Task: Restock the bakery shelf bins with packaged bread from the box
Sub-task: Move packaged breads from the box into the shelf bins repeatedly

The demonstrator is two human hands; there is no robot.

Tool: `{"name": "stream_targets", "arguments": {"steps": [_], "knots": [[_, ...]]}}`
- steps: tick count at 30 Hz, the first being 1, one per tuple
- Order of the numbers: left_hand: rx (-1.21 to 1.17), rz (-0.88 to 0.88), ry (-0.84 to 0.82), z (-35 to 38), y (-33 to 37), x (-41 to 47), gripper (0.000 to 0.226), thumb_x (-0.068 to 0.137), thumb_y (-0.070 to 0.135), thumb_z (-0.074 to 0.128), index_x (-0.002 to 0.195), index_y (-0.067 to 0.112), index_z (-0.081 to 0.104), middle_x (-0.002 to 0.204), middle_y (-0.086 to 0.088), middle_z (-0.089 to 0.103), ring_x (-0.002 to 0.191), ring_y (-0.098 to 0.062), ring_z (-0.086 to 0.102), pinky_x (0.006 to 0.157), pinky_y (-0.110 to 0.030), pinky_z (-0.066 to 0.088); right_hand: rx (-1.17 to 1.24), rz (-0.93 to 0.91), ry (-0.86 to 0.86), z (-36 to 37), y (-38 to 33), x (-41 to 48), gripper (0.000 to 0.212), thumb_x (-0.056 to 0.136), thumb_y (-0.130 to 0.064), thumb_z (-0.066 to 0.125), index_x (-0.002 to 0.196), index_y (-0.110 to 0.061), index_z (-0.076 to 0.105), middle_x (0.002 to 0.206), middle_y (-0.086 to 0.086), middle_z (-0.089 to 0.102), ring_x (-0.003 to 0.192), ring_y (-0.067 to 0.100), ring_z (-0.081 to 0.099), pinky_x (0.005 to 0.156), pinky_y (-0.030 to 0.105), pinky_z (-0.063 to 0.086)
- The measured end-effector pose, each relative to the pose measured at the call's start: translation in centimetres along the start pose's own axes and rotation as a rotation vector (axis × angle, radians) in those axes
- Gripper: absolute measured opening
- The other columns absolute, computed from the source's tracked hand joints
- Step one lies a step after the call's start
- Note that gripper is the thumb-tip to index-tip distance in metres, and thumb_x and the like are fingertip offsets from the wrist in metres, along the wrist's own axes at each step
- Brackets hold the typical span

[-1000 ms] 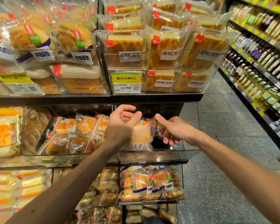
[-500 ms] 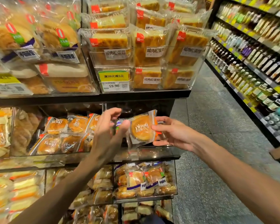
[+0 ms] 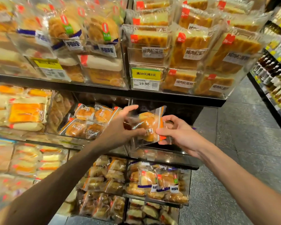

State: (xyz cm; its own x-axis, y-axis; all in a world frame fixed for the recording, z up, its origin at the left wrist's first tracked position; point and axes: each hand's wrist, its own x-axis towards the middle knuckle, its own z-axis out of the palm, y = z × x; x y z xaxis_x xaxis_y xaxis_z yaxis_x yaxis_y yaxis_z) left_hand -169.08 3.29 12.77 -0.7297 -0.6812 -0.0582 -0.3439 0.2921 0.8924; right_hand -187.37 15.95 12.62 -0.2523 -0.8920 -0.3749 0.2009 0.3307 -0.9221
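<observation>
Bare forearms [image 3: 66,174], bare left hand [image 3: 118,129] and right hand [image 3: 181,135]

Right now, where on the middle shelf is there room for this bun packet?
The clear bin right behind the bun packet, bordered left by the orange-wrapped buns and above by the price tag shelf, looks mostly bare. Top-shelf cake packs and lower bins are crowded.

Both hands, left hand [image 3: 118,127] and right hand [image 3: 177,133], hold a clear orange-trimmed bread packet [image 3: 150,125] before a transparent plastic shelf bin [image 3: 161,155].
</observation>
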Motion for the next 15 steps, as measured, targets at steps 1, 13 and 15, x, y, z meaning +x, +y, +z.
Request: {"name": "stream_targets", "arguments": {"steps": [1,13,15], "knots": [[0.012,-0.034,-0.031,-1.2,-0.3,-0.4,0.076,0.076,0.031,0.081,0.141,0.039,0.042,0.112,0.006,0.059,0.099,-0.011,0.063,0.073,-0.019,0.056,-0.031,-0.012,-0.030,0.8,-0.2,0.2,0.043,0.086,-0.005,0.073,0.123,-0.010,0.053,0.097,0.012,0.074,0.082,0.020,0.070,0.073,0.032,0.060],[-0.222,-0.082,-0.195,-13.8,-7.3,-0.8,0.043,0.061,0.041,0.086,0.088,0.015,0.065,0.075,0.010,0.066,0.075,-0.004,0.061,0.081,-0.033,0.053,-0.304,-0.129,0.067,15.5,-2.1,5.7,0.026,0.085,-0.020,0.076,0.110,-0.017,0.069,0.083,-0.008,0.066,0.073,0.001,0.057,0.063,0.013,0.041],[-0.367,-0.183,-0.128,-15.8,-9.0,-0.8,0.041,0.059,0.039,0.078,0.093,0.021,0.065,0.089,0.006,0.073,0.081,-0.003,0.069,0.090,-0.035,0.055,-0.143,-0.095,0.131,18.3,-1.8,6.8,0.048,0.076,-0.036,0.079,0.117,-0.013,0.065,0.098,-0.002,0.071,0.085,0.010,0.064,0.065,0.018,0.051]]}}
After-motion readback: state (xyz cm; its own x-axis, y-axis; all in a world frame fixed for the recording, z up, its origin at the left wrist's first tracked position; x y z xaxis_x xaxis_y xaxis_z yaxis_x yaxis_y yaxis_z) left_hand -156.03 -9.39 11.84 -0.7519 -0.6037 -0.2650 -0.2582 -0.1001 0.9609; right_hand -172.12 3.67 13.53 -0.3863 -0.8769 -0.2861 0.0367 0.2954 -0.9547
